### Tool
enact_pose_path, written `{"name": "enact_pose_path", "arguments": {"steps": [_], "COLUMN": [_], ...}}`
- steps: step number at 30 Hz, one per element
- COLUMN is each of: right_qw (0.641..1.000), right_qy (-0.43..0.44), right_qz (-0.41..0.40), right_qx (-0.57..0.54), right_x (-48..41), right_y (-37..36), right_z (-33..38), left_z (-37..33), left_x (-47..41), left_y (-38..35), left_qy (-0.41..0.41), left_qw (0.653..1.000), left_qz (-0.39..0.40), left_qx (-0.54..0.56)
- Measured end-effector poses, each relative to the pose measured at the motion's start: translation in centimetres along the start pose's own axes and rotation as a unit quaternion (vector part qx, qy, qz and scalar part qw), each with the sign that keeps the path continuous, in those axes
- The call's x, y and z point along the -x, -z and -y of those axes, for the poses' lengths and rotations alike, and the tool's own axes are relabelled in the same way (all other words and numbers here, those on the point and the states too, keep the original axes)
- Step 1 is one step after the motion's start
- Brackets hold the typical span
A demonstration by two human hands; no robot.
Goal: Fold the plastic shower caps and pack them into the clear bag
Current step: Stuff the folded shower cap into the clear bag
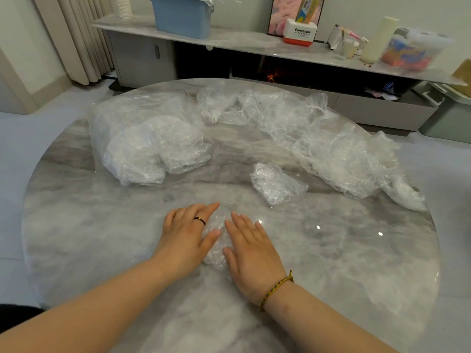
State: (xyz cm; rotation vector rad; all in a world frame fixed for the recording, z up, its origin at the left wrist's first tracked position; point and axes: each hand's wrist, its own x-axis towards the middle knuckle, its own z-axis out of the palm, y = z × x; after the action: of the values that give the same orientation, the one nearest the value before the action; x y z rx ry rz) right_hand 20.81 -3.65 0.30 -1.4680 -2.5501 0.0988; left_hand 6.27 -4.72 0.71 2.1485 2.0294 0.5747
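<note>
Counter (pixel 102 250): round, glossy, grey-white marble pattern.
Shower cap (pixel 216 242): thin, crinkled clear plastic, squashed into a small pad on the near part of the counter, under both hands.
Left hand (pixel 187 235): palm down, fingers straight, dark ring on one; grip wide, pressing the cap's left side.
Right hand (pixel 251 253): palm down, fingers straight, woven bracelet at the wrist; grip wide, pressing the cap's right side.
Folded cap (pixel 276 183): small wrinkled packet, lying alone mid-counter.
Clear bag (pixel 142 133): far left, puffy, with caps inside.
Loose caps (pixel 326 138): crumpled heap along the far right.
</note>
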Motion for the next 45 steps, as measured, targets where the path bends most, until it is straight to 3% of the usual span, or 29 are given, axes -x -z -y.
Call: {"name": "enact_pose_path", "arguments": {"steps": [3,6,10,16,30,32,35,37,38,40,45], "right_qw": [0.997,0.996,0.995,0.997,0.992,0.992,0.992,0.992,0.992,0.994,0.982], "right_qy": [0.005,0.012,-0.011,-0.028,-0.024,-0.02,-0.008,0.003,0.001,-0.011,-0.009], "right_qz": [0.077,0.088,0.1,0.04,0.103,0.101,0.11,0.11,0.115,0.11,0.116], "right_qx": [-0.003,0.005,0.009,0.067,0.075,0.068,0.061,0.06,0.052,0.004,-0.147], "right_x": [-0.1,-0.1,0.4,0.2,0.4,0.3,0.4,0.5,0.5,0.4,-0.4], "right_y": [0.1,-0.1,-1.1,-1.6,-1.1,-1.1,-1.0,-1.3,-1.2,-0.4,0.6], "right_z": [-0.4,-0.4,-0.3,-0.5,-0.6,-0.7,-0.6,-0.7,-0.8,-1.0,-2.1], "left_z": [0.0,-0.9,0.0,0.6,0.6,0.9,0.0,0.2,0.3,0.2,0.6], "left_x": [-0.3,0.1,0.5,0.4,0.4,0.6,0.4,0.1,0.3,-0.1,-0.9], "left_y": [0.3,-0.3,-1.8,-2.1,-1.9,-2.3,-0.9,-1.4,-1.3,-0.6,1.0], "left_qy": [-0.11,-0.225,-0.149,-0.098,-0.138,-0.148,-0.095,-0.102,-0.087,-0.045,0.069], "left_qw": [0.988,0.968,0.984,0.98,0.96,0.957,0.964,0.977,0.98,0.984,0.993], "left_qz": [-0.105,-0.098,0.014,0.093,0.171,0.179,0.187,0.139,0.155,0.174,0.091], "left_qx": [0.006,-0.048,-0.1,-0.145,-0.172,-0.174,-0.161,-0.125,-0.086,-0.023,0.01]}}
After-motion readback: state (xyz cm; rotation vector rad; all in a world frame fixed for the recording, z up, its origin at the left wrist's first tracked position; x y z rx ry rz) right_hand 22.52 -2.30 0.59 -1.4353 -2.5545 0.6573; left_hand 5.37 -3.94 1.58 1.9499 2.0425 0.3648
